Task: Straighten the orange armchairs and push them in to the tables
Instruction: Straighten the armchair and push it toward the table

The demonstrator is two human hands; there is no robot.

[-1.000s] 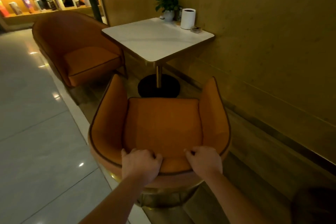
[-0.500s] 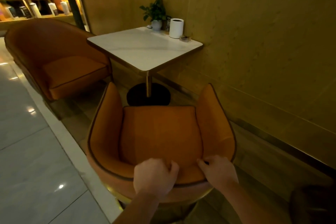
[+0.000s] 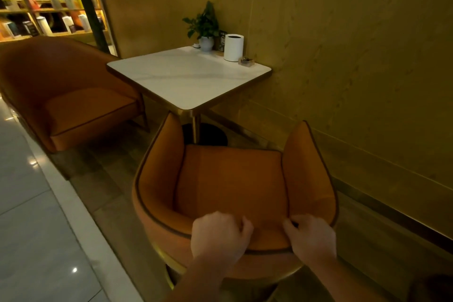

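Observation:
An orange armchair [image 3: 232,184] stands right in front of me, its open side facing a white square table [image 3: 188,76]. Its left armrest tip sits just under the table's near corner. My left hand [image 3: 219,235] and my right hand [image 3: 311,236] both grip the top rim of its backrest, fingers curled over the edge. A second orange armchair [image 3: 81,105] stands at the table's left side, facing it at an angle. The table rests on a gold post with a black round base [image 3: 208,133].
On the table's far edge by the wall stand a potted plant [image 3: 204,29], a white cylinder [image 3: 234,47] and a small dish [image 3: 247,61]. The wall runs along the right. Shiny floor tiles [image 3: 31,216] lie left; bookshelves [image 3: 46,11] at the back.
The near armchair has moved forward toward the table, its left armrest now reaching the table corner. My view has shifted closer and to the right, with both hands still on the backrest.

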